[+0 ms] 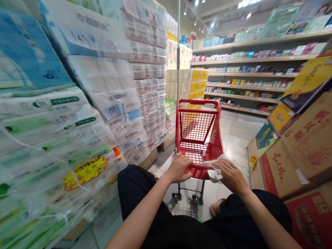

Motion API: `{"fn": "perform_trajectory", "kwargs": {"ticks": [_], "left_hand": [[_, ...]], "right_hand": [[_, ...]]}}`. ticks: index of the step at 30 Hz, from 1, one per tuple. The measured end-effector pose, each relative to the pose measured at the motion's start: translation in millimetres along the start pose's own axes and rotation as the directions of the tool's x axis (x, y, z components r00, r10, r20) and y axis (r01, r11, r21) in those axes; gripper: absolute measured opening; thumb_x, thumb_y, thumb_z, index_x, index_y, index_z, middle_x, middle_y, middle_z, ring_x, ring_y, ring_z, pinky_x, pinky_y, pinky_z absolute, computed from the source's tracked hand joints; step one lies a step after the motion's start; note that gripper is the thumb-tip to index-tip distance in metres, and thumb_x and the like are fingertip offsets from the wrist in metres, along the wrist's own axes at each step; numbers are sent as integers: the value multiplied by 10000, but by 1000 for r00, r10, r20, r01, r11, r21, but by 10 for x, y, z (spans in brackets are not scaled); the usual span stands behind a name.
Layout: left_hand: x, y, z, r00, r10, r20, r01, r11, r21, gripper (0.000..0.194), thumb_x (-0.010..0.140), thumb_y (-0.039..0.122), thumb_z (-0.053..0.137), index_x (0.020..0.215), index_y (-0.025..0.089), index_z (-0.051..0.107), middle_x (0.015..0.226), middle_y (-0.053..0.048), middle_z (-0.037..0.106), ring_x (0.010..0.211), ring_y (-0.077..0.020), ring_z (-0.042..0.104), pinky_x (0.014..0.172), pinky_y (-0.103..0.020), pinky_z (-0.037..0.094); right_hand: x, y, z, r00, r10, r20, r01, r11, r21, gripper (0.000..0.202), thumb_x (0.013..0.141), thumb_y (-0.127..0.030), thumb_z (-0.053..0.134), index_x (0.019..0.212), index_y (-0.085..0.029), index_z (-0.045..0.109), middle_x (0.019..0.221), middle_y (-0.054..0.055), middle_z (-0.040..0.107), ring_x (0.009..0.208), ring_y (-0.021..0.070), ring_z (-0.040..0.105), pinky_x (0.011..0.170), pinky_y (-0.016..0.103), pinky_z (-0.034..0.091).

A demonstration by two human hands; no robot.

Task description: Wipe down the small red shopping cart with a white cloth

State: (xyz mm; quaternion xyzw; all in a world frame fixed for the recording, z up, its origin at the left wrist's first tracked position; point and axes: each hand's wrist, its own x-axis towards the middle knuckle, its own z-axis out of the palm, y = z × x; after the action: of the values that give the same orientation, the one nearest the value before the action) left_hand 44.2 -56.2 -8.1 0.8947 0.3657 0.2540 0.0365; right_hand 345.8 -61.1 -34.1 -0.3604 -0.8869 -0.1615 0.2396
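In front of my knees stands a small red shopping cart (pixel 198 101) with a plastic mesh basket and a tall thin pole at its left side. My left hand (pixel 179 168) grips the near left corner of the basket rim, fingers curled over it. A crumpled white cloth (pixel 215 175) lies over the rim's near right part. My right hand (pixel 231 175) presses on this cloth with its fingers bent around it; part of the cloth is hidden under the palm. The basket floor shows through the mesh.
Wrapped packs of tissue paper (pixel 111 107) are stacked high on the left. Cardboard cartons (pixel 306 138) stand close on the right. Wall shelves (pixel 249 60) with small boxes run along the back. A yellow-and-white stack (pixel 198 81) is behind the cart, on a tiled floor (pixel 237 148).
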Motion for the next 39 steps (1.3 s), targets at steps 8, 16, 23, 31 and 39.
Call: {"fn": "perform_trajectory", "kwargs": {"ticks": [8,16,23,31,39], "left_hand": [[-47,-119,-29,1000,-7,22,7,1000,-26,127,728,234,533,854,222,546,855,-14,631,859,-190,555,942,-355,335],[-12,-312,-76,998,-44,-33,45,999,8,98,839,261,469,794,209,539,810,4,610,792,-156,519,919,-339,359],[47,-363,-25,969,-168,-184,187,978,94,268,953,268,378,812,211,599,847,-10,600,880,-164,532,1087,-406,309],[86,54,303,923,-264,-281,285,958,36,220,966,230,373,1002,225,590,1101,-45,606,1127,-199,497,1144,-470,222],[-76,256,167,956,-241,-166,210,960,-184,348,1000,247,268,1096,226,603,1032,-31,663,989,-170,560,971,-384,328]], "right_hand": [[177,335,-20,993,-102,61,93,987,128,327,881,-305,517,1165,-184,624,1208,98,644,1183,249,547,1085,490,386],[344,148,103,1000,-11,-15,13,991,134,327,892,-354,489,1136,-173,612,1168,115,627,1146,264,516,1049,485,391],[450,-586,249,980,191,-61,-190,982,14,264,883,-259,497,1125,-190,577,1108,100,623,1059,270,501,1041,466,331],[602,-1043,283,966,243,-86,-244,970,-9,449,842,-99,454,1281,-179,504,1189,107,602,1111,257,496,1060,458,318],[467,-661,75,999,7,-35,-3,994,113,341,892,-274,489,1210,-195,583,1141,100,645,1094,246,545,1025,425,383]]}}
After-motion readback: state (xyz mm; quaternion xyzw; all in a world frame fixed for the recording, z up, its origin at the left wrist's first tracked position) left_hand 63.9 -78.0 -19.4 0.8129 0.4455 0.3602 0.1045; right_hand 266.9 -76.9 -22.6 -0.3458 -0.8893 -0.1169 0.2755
